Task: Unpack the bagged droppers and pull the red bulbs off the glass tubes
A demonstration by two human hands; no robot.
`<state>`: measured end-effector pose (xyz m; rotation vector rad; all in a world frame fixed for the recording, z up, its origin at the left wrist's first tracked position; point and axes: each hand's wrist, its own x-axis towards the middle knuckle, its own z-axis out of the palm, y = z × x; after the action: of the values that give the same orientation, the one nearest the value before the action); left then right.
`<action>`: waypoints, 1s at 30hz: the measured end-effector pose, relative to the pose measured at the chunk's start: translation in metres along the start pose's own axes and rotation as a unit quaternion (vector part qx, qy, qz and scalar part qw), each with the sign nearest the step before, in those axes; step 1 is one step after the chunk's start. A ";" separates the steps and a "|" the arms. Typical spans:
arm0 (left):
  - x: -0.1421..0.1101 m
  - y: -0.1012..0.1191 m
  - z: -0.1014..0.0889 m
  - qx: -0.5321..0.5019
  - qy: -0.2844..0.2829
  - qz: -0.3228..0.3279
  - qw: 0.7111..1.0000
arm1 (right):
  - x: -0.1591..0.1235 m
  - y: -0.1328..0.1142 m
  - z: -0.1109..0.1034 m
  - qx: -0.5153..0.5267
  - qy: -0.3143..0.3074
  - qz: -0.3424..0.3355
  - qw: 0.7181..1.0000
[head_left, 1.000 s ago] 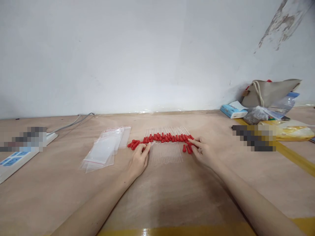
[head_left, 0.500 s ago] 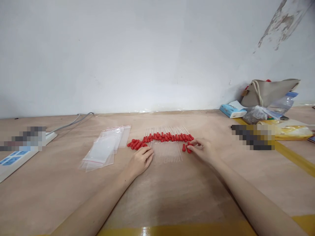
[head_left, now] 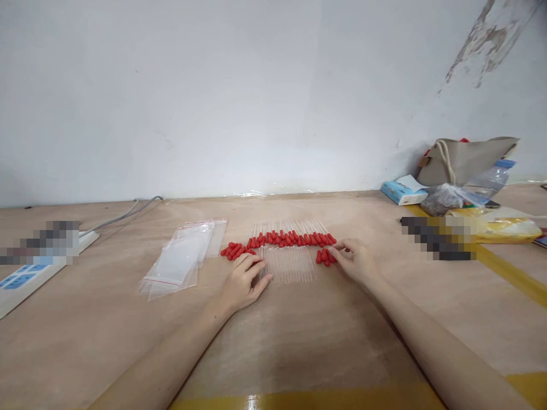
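Note:
A row of clear glass tubes (head_left: 289,266) lies on the wooden table (head_left: 299,336), with a band of small red rubber caps (head_left: 290,238) across their far part. My left hand (head_left: 243,280) rests flat at the tubes' left edge, fingers spread and touching them. A small heap of red caps (head_left: 233,250) lies just beyond it. My right hand (head_left: 354,261) is at the tubes' right side, fingertips pinched on a few loose red caps (head_left: 323,257).
Clear zip bags (head_left: 183,259) lie left of the tubes. A white power strip (head_left: 25,278) with its cable sits at the far left. At the back right are a blue box (head_left: 401,191), a beige cloth bag (head_left: 468,159) and plastic bags. Yellow tape runs along the table edge.
My left hand has drawn back from the red caps and flattened out beside the tubes. My right hand has gathered the loose caps closer to the tubes' right edge.

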<state>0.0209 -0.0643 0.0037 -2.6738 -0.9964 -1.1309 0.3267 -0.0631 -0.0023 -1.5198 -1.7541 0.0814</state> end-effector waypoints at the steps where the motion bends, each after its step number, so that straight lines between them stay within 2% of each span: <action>1: 0.000 0.000 -0.001 0.008 0.001 0.001 1.000 | 0.001 0.000 0.000 0.003 0.009 0.009 1.000; 4: 0.000 0.001 -0.002 0.037 0.002 0.001 0.999 | 0.010 -0.005 0.002 -0.012 0.020 0.034 0.999; 11: 0.001 0.002 -0.003 0.062 -0.003 0.003 0.998 | 0.035 -0.032 0.010 -0.151 -0.037 0.059 0.986; 15: 0.001 0.002 -0.003 0.063 -0.005 0.003 0.998 | 0.040 -0.037 0.017 -0.197 -0.050 0.077 0.976; 26: 0.000 0.001 -0.003 0.065 -0.016 0.004 0.998 | 0.040 -0.034 0.024 -0.166 -0.022 0.090 0.982; 30: 0.000 0.001 -0.003 0.065 -0.018 0.007 0.998 | 0.036 -0.032 0.025 -0.162 -0.013 0.057 0.985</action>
<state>0.0196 -0.0664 0.0060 -2.6033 -1.0174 -0.9814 0.2877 -0.0300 0.0155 -1.8601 -1.7616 -0.1330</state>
